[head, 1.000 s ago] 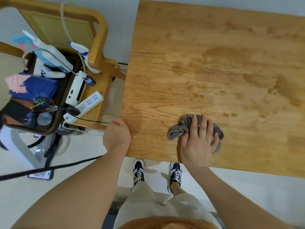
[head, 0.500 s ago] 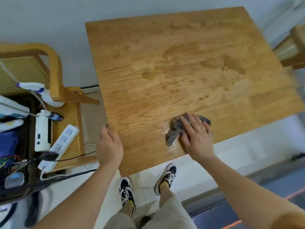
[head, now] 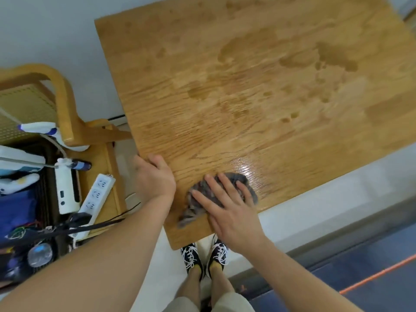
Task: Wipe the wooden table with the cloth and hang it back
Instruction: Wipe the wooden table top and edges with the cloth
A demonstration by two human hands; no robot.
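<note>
The wooden table (head: 247,91) fills the upper right of the head view, with dark wet patches across its top and a shiny wet streak near the front edge. A crumpled grey cloth (head: 195,206) lies near the table's front left corner. My right hand (head: 227,206) presses flat on the cloth with fingers spread, covering its middle. My left hand (head: 154,176) grips the table's left edge, fingers curled over onto the top.
A wooden chair (head: 65,104) stands left of the table. Its seat holds a white power strip (head: 96,194), a spray bottle (head: 40,128), a white device (head: 66,190), cables and a dark basket of items. My shoes (head: 203,255) stand below the table's corner.
My right hand has slid the cloth left toward the table's front left corner. My left hand has closed on the table's left edge. The view has shifted and tilted.
</note>
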